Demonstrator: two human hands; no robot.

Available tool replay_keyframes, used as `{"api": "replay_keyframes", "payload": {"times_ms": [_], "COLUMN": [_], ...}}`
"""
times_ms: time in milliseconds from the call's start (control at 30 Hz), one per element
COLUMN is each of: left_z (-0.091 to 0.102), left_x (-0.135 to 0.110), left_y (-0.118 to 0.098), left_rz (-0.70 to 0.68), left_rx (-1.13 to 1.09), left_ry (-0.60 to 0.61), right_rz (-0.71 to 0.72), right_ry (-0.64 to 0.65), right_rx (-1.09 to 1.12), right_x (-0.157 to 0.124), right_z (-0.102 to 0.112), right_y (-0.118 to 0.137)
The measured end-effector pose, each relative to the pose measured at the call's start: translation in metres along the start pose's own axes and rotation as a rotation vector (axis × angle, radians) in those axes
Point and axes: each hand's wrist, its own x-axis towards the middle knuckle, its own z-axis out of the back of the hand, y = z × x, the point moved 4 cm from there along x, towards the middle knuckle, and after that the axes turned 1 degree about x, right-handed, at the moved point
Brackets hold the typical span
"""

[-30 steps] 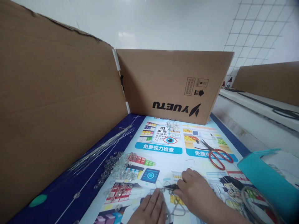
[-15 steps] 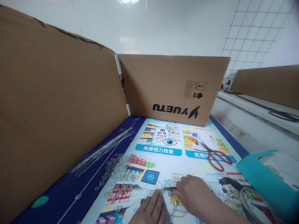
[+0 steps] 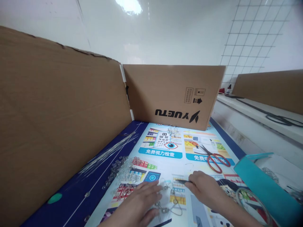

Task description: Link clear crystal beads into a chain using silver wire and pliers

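My left hand [image 3: 143, 201] reaches in from below with its fingers stretched out and the thumb apart. Its fingertips lie at the left edge of a looped wire piece with clear beads [image 3: 175, 201], partly covering it. Whether they touch the wire I cannot tell. My right hand [image 3: 204, 186] is closed around a slim dark pointed tool [image 3: 182, 181]. Only the tool's tip shows, pointing left above the wire loops; the fist hides the rest. Left of my left hand lies a heap of clear beads [image 3: 125, 170] on the printed sheet.
Red-handled scissors [image 3: 215, 159] lie beyond my right hand. A bundle of straight wires [image 3: 111, 151] rests along the left cardboard panel [image 3: 59, 104]. A coil [image 3: 253, 205] and a teal box [image 3: 265, 186] stand at the right. Another bead-and-wire cluster [image 3: 173, 130] sits near the back panel [image 3: 170, 91].
My left hand has moved up and left, its fingers now spread off the beaded wire. The tool in my right hand has risen away from the piece, uncovering more of it. The view has shifted slightly.
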Motion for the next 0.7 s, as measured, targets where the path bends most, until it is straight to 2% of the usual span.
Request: {"api": "replay_keyframes", "payload": {"times_ms": [67,167,233,300,367,467,567,700], "left_z": [0.004,-0.009,-0.027,-0.046,-0.060,-0.069,-0.067,-0.061], "left_x": [-0.002,-0.001,0.002,0.004,0.003,-0.002,-0.006,-0.004], "left_y": [0.000,-0.003,-0.007,-0.009,-0.008,-0.001,0.005,0.008], "left_rz": [0.076,0.171,0.176,0.192,0.204,0.211,0.204,0.221], "left_rx": [0.027,0.091,0.131,0.166,0.201,0.233,0.226,0.178], "left_ry": [-0.069,-0.124,-0.078,-0.004,0.018,0.009,0.007,0.040], "right_rz": [0.011,0.135,0.241,0.281,0.256,0.174,0.136,0.111], "right_ry": [-0.094,-0.209,-0.218,-0.195,-0.167,-0.168,-0.198,-0.227], "right_rx": [0.059,0.142,0.168,0.168,0.115,-0.002,-0.049,-0.034], "right_x": [-0.004,-0.007,-0.006,-0.002,0.004,0.011,0.012,0.009], "right_z": [0.006,0.011,0.007,-0.001,-0.013,-0.028,-0.036,-0.036], "right_y": [0.003,0.031,0.053,0.066,0.065,0.048,0.035,0.032]}}
